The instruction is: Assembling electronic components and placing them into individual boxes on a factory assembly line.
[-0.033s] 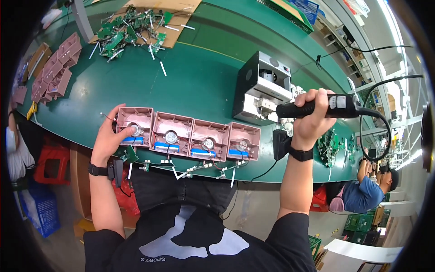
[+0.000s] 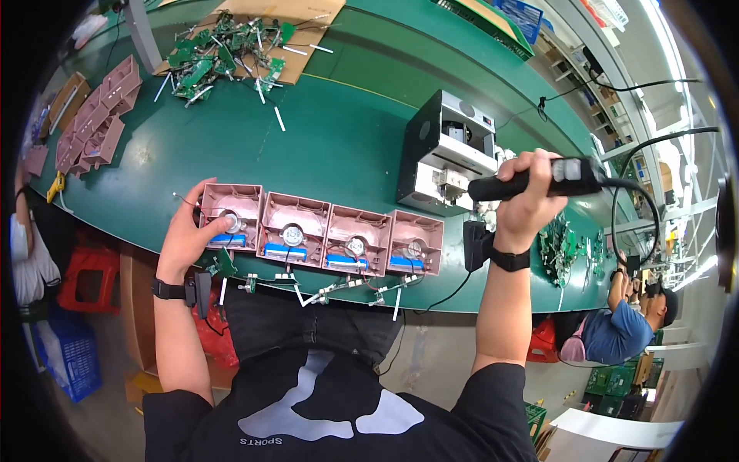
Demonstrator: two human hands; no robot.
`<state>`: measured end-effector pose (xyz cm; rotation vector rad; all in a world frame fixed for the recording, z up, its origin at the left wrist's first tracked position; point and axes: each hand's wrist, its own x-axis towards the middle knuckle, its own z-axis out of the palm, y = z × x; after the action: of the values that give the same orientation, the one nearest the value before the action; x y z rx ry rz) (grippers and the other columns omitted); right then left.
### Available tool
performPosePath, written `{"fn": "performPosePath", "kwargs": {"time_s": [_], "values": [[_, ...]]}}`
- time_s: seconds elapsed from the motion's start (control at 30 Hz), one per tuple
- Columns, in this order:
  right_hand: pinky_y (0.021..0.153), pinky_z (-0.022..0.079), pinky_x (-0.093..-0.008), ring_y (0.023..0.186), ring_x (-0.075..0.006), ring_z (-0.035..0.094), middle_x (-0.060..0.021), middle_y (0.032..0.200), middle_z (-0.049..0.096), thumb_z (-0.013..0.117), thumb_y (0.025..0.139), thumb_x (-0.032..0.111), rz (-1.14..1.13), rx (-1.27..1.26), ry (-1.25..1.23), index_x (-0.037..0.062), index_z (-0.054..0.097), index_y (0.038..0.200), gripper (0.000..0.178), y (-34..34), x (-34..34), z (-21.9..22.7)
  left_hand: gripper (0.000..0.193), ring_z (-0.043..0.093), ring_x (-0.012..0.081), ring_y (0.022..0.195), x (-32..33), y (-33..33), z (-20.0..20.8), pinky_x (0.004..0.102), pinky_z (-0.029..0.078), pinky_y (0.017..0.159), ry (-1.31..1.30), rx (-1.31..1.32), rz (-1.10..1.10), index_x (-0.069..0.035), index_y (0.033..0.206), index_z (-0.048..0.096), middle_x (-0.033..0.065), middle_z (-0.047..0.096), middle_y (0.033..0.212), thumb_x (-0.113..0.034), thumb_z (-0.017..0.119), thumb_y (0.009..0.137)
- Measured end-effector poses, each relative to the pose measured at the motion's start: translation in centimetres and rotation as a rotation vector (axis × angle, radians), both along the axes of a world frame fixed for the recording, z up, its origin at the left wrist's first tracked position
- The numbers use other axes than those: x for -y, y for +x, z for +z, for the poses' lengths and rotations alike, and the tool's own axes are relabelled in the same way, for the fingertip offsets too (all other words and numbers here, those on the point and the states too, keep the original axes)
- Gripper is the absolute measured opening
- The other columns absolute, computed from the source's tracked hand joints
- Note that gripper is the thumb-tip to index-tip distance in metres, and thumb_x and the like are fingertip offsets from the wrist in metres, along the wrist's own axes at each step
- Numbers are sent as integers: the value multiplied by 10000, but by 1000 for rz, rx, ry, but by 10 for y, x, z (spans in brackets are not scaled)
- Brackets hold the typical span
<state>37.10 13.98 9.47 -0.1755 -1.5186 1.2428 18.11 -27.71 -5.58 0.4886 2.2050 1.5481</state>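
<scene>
My left hand (image 2: 183, 237) grips the left end of a pink plastic housing (image 2: 245, 199), its thumb reaching inside onto a round silver part. More such open housings (image 2: 356, 219) stand side by side to its right, each with a round part and a blue cylindrical battery (image 2: 285, 252). Small green circuit boards (image 2: 323, 296) hang on wires along the front. In my right hand (image 2: 527, 212) is a black corded electric screwdriver (image 2: 573, 177), held level, pointing left. Its tip end is at the front of a black and silver screw feeder (image 2: 422, 142); whether it touches, I cannot tell.
Loose circuit boards (image 2: 231, 58) lie heaped on cardboard at the back left. Stacked pink housings (image 2: 92, 119) stand at the far left. More boards (image 2: 560, 250) lie right of my wrist. A co-worker (image 2: 616, 331) sits farther right. The screwdriver's cord (image 2: 654, 223) loops at the right.
The whole view has shifted very slightly. The screwdriver has tilted a little in my right hand; my left hand keeps its grip on the housing.
</scene>
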Motion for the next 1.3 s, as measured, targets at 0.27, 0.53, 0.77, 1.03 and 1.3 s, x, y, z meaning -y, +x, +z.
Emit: {"fn": "performPosePath", "kwargs": {"time_s": [0.27, 0.53, 0.77, 1.03, 1.3], "values": [[543, 476, -362, 554, -203, 530, -80, 752, 576, 637, 1022, 159, 152, 55, -232, 53, 539, 1071, 152, 12, 36, -1, 780, 604, 196, 1270, -3, -9, 5, 344, 473, 1109, -55, 5, -31, -72, 1575, 459, 106, 629, 1400, -54, 802, 876], [564, 501, -381, 569, -205, 530, -110, 790, 570, 619, 992, 168, 487, 51, -138, 88, 456, 1221, 293, 18, 114, -20, 799, 634, 189, 1223, -2, -8, -1, 341, 501, 1070, 84, 38, -8, -71, 1552, 495, 113, 657, 1366, -126, 866, 846], [599, 535, -367, 608, -193, 564, -109, 782, 591, 643, 943, 23, 479, 77, -172, 76, 401, 1230, 379, 23, 117, -29, 794, 637, 185, 1211, -3, -7, 2, 339, 504, 1067, 62, 16, 0, -70, 1548, 501, 111, 657, 1358, -130, 868, 846], [571, 511, -383, 578, -217, 548, -122, 795, 581, 641, 967, 123, 443, 122, -177, 72, 460, 1210, 307, 15, 113, -54, 807, 640, 190, 1207, -3, -6, 3, 341, 507, 1066, 29, -8, 0, -74, 1551, 501, 112, 656, 1356, -159, 877, 841], [555, 506, -388, 565, -218, 542, -121, 777, 575, 646, 967, 117, 434, 131, -174, 65, 457, 1195, 301, 9, 115, -60, 809, 637, 199, 1221, -1, -6, 3, 350, 506, 1069, 8, 14, 3, -85, 1553, 502, 120, 653, 1371, -175, 881, 845]]}}
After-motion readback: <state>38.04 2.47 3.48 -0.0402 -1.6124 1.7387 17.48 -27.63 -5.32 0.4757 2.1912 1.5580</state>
